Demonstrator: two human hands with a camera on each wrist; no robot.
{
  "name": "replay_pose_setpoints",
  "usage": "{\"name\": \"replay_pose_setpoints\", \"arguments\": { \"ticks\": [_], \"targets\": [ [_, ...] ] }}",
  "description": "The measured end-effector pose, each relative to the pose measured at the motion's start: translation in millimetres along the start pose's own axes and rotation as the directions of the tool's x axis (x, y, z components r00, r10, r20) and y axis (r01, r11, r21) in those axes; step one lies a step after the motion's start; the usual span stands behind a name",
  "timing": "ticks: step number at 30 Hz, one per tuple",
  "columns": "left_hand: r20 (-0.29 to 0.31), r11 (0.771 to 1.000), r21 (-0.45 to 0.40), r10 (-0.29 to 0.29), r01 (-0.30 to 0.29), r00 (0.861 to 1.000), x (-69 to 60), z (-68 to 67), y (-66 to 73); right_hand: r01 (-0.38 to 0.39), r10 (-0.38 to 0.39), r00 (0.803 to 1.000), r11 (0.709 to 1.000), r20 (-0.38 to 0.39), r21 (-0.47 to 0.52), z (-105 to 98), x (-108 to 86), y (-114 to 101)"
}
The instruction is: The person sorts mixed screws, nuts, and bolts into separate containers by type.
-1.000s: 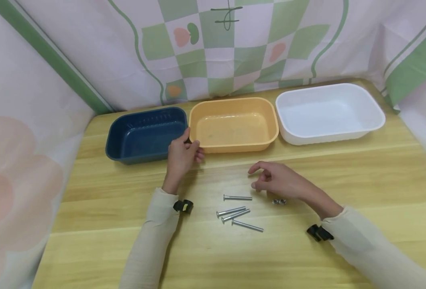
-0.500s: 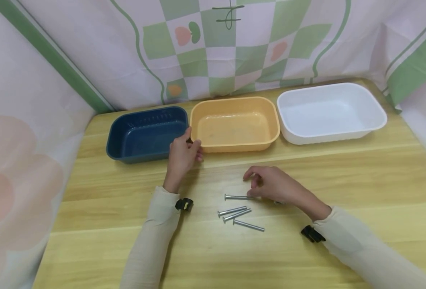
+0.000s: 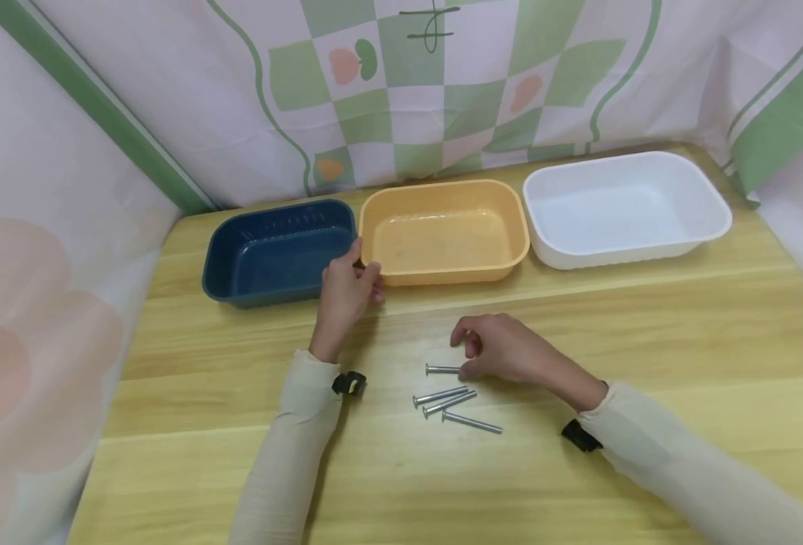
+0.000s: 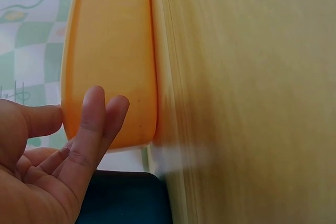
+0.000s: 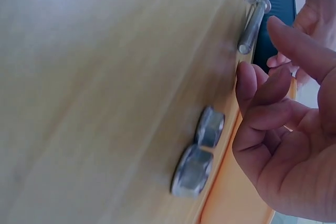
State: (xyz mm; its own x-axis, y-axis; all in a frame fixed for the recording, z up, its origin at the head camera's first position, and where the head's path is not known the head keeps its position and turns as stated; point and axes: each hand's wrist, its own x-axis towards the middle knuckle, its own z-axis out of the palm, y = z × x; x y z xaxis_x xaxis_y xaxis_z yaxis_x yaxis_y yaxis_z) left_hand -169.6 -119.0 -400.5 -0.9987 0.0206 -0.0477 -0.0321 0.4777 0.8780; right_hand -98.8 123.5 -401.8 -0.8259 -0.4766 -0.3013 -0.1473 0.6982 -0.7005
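Note:
My left hand (image 3: pixel 344 299) is at the near left corner of the yellow tray (image 3: pixel 452 274). In the left wrist view its thumb (image 4: pixel 44 120) touches the rim and two straight fingers (image 4: pixel 93 111) lie along the outer wall. My right hand (image 3: pixel 513 350), fingers loosely bent, hovers over the table and covers one end of a steel bolt (image 3: pixel 440 370); I see nothing held. Several more bolts (image 3: pixel 472 421) lie just nearer. Two metal nuts (image 5: pixel 194 169) sit under this hand in the right wrist view, hidden by it in the head view.
A dark blue tray (image 3: pixel 238 301) stands left of the yellow one, a white tray (image 3: pixel 619 256) to its right. All line the back of the wooden table (image 3: pixel 387 484). Patterned cloth (image 3: pixel 415 113) hangs behind them.
My right hand has moved left and slightly down, now covering the nuts and the right end of the top bolt. My left hand stays at the tray corner.

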Motion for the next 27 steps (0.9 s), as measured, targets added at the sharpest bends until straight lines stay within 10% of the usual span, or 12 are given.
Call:
{"name": "replay_pose_setpoints", "arguments": {
  "ticks": [27],
  "targets": [
    [0.01,0.999,-0.01,-0.035,0.036,0.999,-0.7,1.2,0.8,0.12,-0.119,0.993,0.992,0.019,-0.035,7.1,0.8,-1.1]
  ]
}}
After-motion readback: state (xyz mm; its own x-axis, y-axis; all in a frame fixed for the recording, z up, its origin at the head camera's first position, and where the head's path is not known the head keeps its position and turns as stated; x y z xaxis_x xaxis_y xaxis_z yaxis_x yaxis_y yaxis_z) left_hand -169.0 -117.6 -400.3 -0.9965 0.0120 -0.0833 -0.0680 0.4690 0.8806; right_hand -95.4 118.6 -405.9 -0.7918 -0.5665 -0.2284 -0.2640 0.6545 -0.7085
